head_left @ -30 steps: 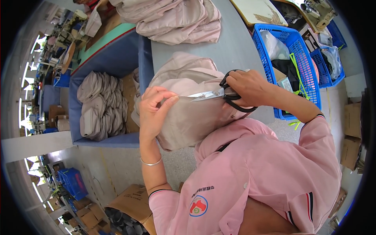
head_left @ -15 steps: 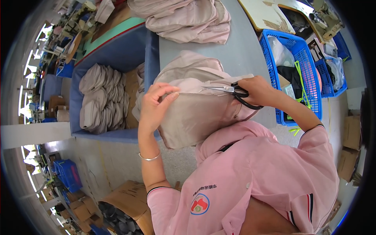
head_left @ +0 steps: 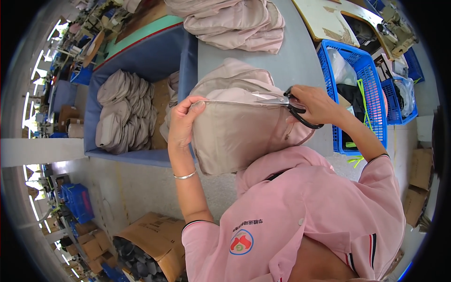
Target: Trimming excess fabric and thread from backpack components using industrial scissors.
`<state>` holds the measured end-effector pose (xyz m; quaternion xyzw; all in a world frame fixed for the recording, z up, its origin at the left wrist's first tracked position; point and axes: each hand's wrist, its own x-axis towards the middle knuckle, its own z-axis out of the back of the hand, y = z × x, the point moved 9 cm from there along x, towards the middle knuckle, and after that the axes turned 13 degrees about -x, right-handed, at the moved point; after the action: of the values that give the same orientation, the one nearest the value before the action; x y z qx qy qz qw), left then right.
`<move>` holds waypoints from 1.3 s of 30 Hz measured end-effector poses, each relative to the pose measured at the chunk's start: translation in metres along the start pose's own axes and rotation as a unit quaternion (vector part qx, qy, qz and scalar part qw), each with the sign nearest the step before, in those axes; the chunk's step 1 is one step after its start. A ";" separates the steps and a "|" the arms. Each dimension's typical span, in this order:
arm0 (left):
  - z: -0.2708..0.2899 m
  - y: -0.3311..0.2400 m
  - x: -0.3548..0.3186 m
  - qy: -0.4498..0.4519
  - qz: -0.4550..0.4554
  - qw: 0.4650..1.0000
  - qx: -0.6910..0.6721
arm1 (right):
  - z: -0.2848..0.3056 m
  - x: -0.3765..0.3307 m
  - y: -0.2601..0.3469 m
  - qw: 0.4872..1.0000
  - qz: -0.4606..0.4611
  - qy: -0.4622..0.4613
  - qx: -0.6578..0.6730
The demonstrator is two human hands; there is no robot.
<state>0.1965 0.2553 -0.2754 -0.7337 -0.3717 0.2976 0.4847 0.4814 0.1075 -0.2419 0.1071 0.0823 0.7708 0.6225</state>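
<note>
On the front of the pink shirt [head_left: 282,211], noted a line of dark characters [head_left: 247,224] next to a round emblem [head_left: 241,242], ringed in blue with red and green inside. Noted also faint print on the open cardboard box [head_left: 162,230] at lower left, too small to read. Located the beige fabric piece [head_left: 244,136] in front of the body, between both hands, at the near side of the grey table [head_left: 300,61], with lower edge close to the shirt. Found its upper left corner pinched between thumb and fingertips of the left hand [head_left: 182,122], with the bulk lying to the right of the pinch and hanging below it. Traced the upper edge from that pinch rightward, nearly level, to the scissors [head_left: 287,100]; recorded this left-to-right run as the long axis. Logged the scissors as held by black handles in the right hand [head_left: 317,101], with fingers curled round the loops. Observed metal blades pointing left toward the left hand, along the upper edge, and handles slanting down to the right. Cannot tell the gap between blades, nor any contact with the cloth. Listed nearby: stacked beige pieces [head_left: 124,110] inside the blue fabric bin [head_left: 141,49], left; a beige pile [head_left: 235,23] farther up the table; a blue basket [head_left: 373,75], right.
</note>
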 end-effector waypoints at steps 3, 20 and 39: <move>-0.007 -0.001 0.000 0.005 -0.010 1.000 -0.018 | 0.008 0.014 0.006 0.998 0.040 -0.023 -0.040; -0.019 0.005 0.000 0.028 0.013 0.996 -0.080 | -0.013 0.023 0.027 0.999 0.030 -0.029 -0.032; -0.029 0.022 0.002 -0.068 -0.022 0.982 -0.172 | -0.022 0.015 0.003 0.960 -0.088 0.098 0.247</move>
<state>0.2265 0.2374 -0.2861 -0.7757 -0.4657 0.2677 0.3312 0.4694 0.1214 -0.2609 0.1736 0.3394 0.6755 0.6311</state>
